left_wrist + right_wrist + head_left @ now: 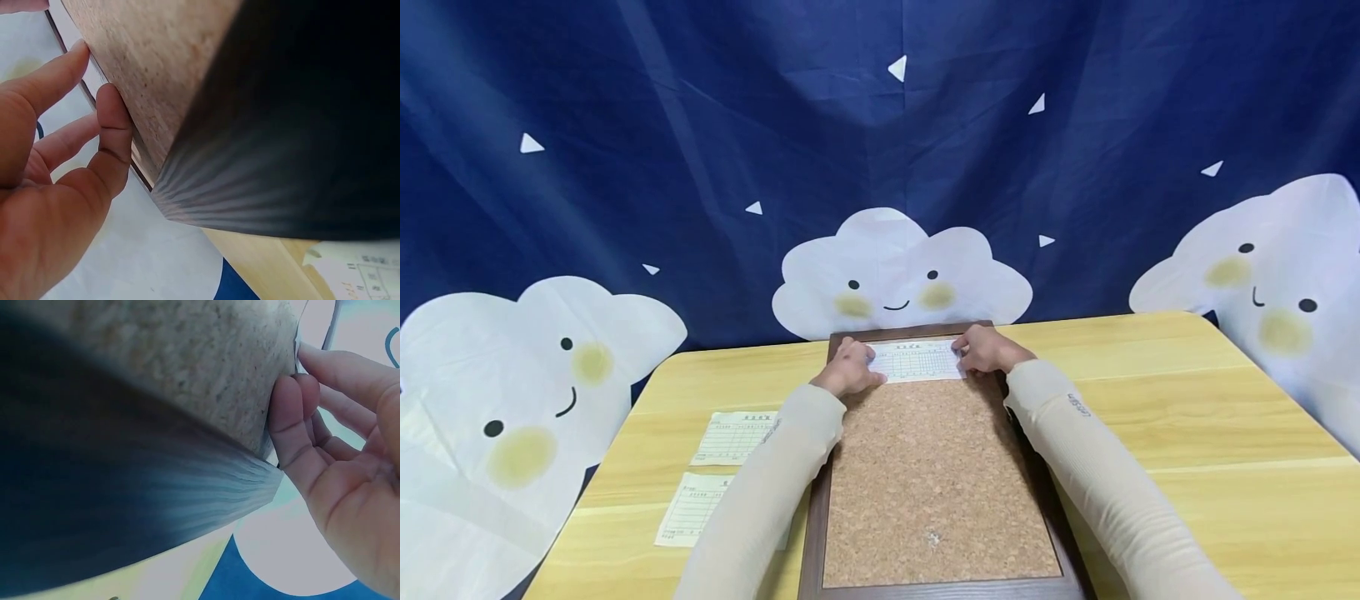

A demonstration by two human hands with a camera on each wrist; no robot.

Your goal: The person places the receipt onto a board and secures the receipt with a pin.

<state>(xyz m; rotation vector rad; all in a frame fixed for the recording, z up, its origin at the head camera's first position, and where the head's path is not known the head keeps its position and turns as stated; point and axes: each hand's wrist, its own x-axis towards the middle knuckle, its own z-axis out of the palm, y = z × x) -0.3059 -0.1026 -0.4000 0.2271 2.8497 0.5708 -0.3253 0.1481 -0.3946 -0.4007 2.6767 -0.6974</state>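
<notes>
A printed paper slip (917,361) lies across the top of a cork board (936,475) with a dark wooden frame. My left hand (852,368) is at the slip's left end, thumb and fingers spread and resting on it. In the left wrist view the fingertips (112,103) touch down by the board's frame. At the slip's right end, my right hand (988,350) has its fingers curled and pinches the edge. The right wrist view shows that thumb and fingers bunched close together beside the cork, at the white paper edge (297,337).
Two more printed slips (730,439) (688,508) lie on the wooden table (617,467) left of the board, partly covered by my left sleeve. Behind the table hangs a dark blue curtain (715,100) with white clouds.
</notes>
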